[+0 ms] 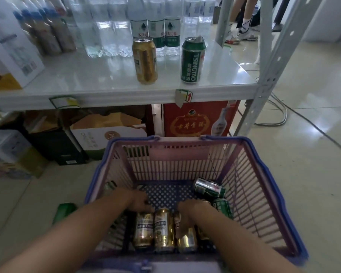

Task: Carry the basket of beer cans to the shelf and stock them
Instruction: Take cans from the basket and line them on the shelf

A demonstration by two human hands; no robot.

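Note:
A purple and blue plastic basket (264, 174) sits on the floor in front of the shelf (106, 79). Several gold cans (163, 229) lie side by side on its bottom, and green cans (209, 188) lie at the right. Both my arms reach down into it. My left hand (138, 201) rests on the top end of a gold can, fingers curled over it. My right hand (189, 211) closes around another gold can (186, 239). On the shelf stand one gold can (145, 62) and one green Tsingtao can (192, 60), upright and apart.
Water bottles (156, 30) stand in rows behind the two cans. White cartons (10, 56) fill the shelf's left. Boxes, among them a red liquor box (195, 121), sit under the shelf. A steel upright (272, 69) and floor cables (280, 117) lie to the right; a person's legs stand beyond.

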